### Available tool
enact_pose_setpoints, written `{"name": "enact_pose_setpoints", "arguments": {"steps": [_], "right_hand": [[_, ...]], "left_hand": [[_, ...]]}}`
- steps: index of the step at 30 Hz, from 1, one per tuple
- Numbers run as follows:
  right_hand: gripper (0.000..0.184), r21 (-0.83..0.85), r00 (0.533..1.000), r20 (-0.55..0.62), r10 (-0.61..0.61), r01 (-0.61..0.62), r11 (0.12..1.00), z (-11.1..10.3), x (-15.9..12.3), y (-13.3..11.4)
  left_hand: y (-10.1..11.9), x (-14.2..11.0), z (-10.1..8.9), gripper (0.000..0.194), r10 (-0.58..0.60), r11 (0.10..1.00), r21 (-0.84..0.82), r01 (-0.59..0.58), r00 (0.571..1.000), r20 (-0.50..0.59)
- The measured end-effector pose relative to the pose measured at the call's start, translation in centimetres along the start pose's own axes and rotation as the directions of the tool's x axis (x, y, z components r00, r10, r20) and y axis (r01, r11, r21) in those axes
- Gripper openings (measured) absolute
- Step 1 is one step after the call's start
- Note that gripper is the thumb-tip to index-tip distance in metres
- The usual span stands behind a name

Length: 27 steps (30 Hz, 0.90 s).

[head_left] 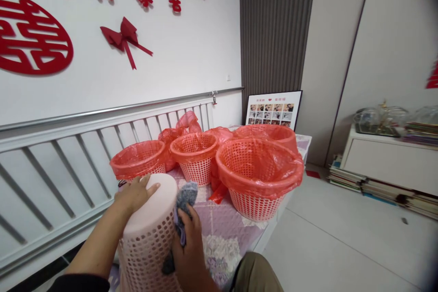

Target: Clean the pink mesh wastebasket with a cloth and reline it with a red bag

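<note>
An upside-down pale pink basket (147, 255) with a perforated side stands close in front of me. My left hand (137, 196) lies on its solid base, fingers stretched out. In my right hand (188, 246) is a grey cloth (186, 196), bunched up and pressed against the basket's right side. Part of the cloth shows below the fingers as well. Behind are more perforated baskets lined with red plastic bags: a left basket (138, 157), a middle basket (194, 157) and a large right basket (258, 178), with another lined basket (270, 132) behind it.
The baskets stand on a table with a purple patterned cover (219, 219). A white radiator (85, 159) runs along the wall on the left. To the right are the pale floor (318, 237), a white cabinet (390, 155) and stacked books (379, 191). My knee (256, 273) shows below.
</note>
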State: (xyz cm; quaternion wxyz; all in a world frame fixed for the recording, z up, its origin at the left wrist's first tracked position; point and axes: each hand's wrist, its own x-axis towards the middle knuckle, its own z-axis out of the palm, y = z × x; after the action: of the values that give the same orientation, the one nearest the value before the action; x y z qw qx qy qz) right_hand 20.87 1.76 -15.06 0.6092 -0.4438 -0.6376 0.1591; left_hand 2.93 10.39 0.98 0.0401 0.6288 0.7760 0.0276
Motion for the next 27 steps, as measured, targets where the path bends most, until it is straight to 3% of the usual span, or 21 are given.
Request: {"name": "enact_pose_setpoints", "arguments": {"steps": [3, 5, 8, 11, 12, 15, 18, 20, 21, 24, 27], "right_hand": [[0.064, 0.024, 0.983, 0.035, -0.18, 0.18, 0.983, -0.4, 0.8, -3.6], [0.069, 0.002, 0.968, 0.068, -0.243, 0.243, 0.97, -0.4, 0.2, -3.1], [0.07, -0.075, 0.979, 0.074, -0.188, 0.194, 0.978, 0.0, -2.2, 2.2], [0.071, -0.174, 0.998, 0.068, 0.006, 0.006, 0.985, 0.4, -5.3, 9.7], [0.067, -0.197, 0.997, 0.015, 0.07, -0.066, 0.978, 0.6, -6.1, 11.7], [0.057, -0.191, 0.988, -0.075, 0.135, -0.148, 0.97, 1.1, -6.8, 14.3], [0.047, -0.149, 0.995, -0.067, 0.072, -0.081, 0.985, 1.4, -5.1, 10.7], [0.047, -0.101, 0.998, -0.056, -0.009, 0.003, 0.995, 1.4, -3.3, 6.1], [0.047, -0.072, 0.991, -0.121, -0.053, 0.044, 0.996, 1.4, -2.6, 3.7], [0.052, -0.019, 0.979, -0.039, -0.201, 0.2, 0.98, 1.6, -1.5, -1.9], [0.045, -0.074, 0.957, 0.062, -0.285, 0.289, 0.954, 2.1, -2.8, -3.3]], "left_hand": [[0.0, 0.0, 0.0, 0.095, 0.002, 1.0, 0.007, -0.002, 1.0, -0.001], [0.0, 0.1, 0.0, 0.094, 0.006, 1.0, 0.008, -0.006, 1.0, 0.002], [0.0, 0.0, -0.1, 0.094, 0.01, 1.0, 0.003, -0.01, 1.0, 0.004], [0.1, -0.1, -0.2, 0.094, 0.002, 1.0, -0.005, -0.002, 1.0, 0.009], [0.2, -0.2, -0.2, 0.094, -0.002, 1.0, -0.009, 0.002, 1.0, 0.011], [0.3, -0.2, -0.3, 0.095, -0.008, 1.0, -0.015, 0.009, 1.0, 0.012], [0.3, -0.2, -0.2, 0.094, -0.006, 1.0, -0.013, 0.006, 1.0, 0.003], [0.3, -0.2, -0.1, 0.094, -0.003, 1.0, -0.009, 0.003, 1.0, -0.001], [0.3, -0.2, -0.1, 0.094, -0.002, 1.0, -0.008, 0.002, 1.0, -0.002], [0.2, -0.1, 0.0, 0.094, -0.003, 1.0, -0.002, 0.003, 1.0, -0.005], [0.1, 0.0, 0.1, 0.094, -0.001, 1.0, 0.003, 0.001, 1.0, -0.003]]}}
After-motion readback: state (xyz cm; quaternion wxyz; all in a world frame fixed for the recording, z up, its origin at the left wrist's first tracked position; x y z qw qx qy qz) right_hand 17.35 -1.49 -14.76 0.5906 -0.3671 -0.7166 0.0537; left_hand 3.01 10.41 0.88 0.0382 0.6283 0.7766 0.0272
